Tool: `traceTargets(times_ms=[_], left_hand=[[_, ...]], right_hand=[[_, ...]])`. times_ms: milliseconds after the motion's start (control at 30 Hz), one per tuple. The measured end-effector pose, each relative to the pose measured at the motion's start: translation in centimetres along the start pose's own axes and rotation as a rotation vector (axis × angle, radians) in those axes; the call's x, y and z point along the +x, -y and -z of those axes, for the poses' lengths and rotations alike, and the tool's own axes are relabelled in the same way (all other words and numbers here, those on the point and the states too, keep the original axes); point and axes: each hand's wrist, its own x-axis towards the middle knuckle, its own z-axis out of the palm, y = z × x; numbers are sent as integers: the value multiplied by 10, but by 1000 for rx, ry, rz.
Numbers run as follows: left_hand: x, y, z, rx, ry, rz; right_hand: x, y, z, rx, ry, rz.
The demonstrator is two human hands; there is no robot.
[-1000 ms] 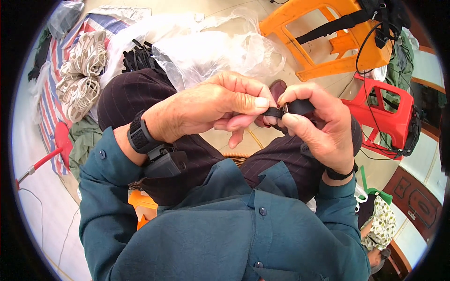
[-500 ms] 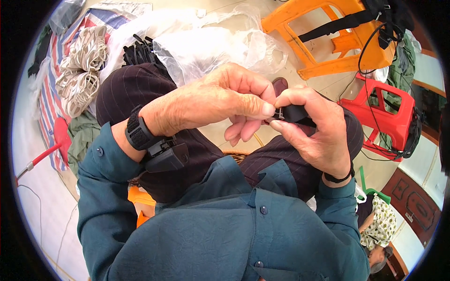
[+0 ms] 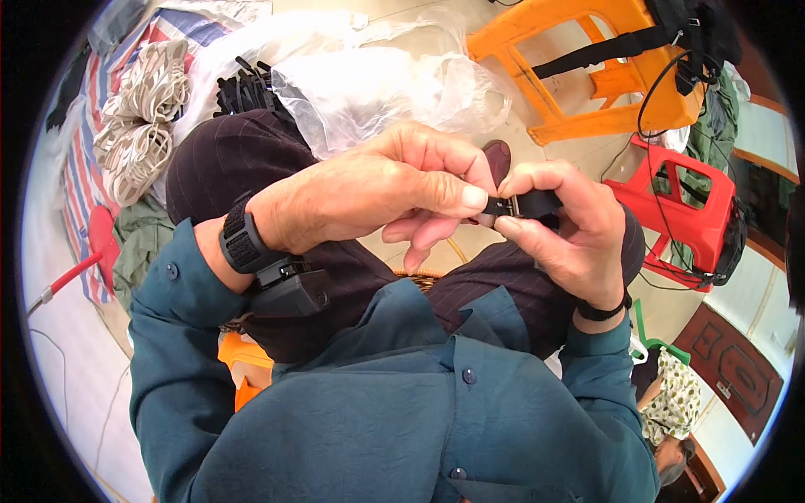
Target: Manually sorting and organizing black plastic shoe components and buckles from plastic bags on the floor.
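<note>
A short black strap (image 3: 539,204) with a small metal buckle (image 3: 513,206) is held up between my two hands, above my knees. My left hand (image 3: 369,191) pinches the strap's black end by the buckle between thumb and forefinger; its other fingers curl loosely below. On the opposite side, my right hand (image 3: 574,239) grips the band, thumb under and forefinger over the buckle's edge. Part of the strap is hidden behind the right fingers. More black straps (image 3: 243,90) lie bundled beyond my left knee.
Clear plastic bags (image 3: 377,88) spread ahead. Beige shoes (image 3: 142,126) rest on a striped sheet (image 3: 77,205) at left. An orange stool (image 3: 541,92) and a red stool (image 3: 708,197) with black cables stand at right. Another person (image 3: 675,398) is at lower right.
The hands have shifted slightly, and the buckle and the black end beside it show more plainly between the fingertips. Both hands keep their hold on the strap.
</note>
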Motion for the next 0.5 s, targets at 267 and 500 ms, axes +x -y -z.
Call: traceTargets(times_ms=[267, 500], left_hand=[[5, 2, 2, -111, 37, 54], [7, 1, 1, -111, 13, 57]], right_hand=[[-1, -2, 4, 107, 40, -89], [1, -3, 4, 110, 31, -73]])
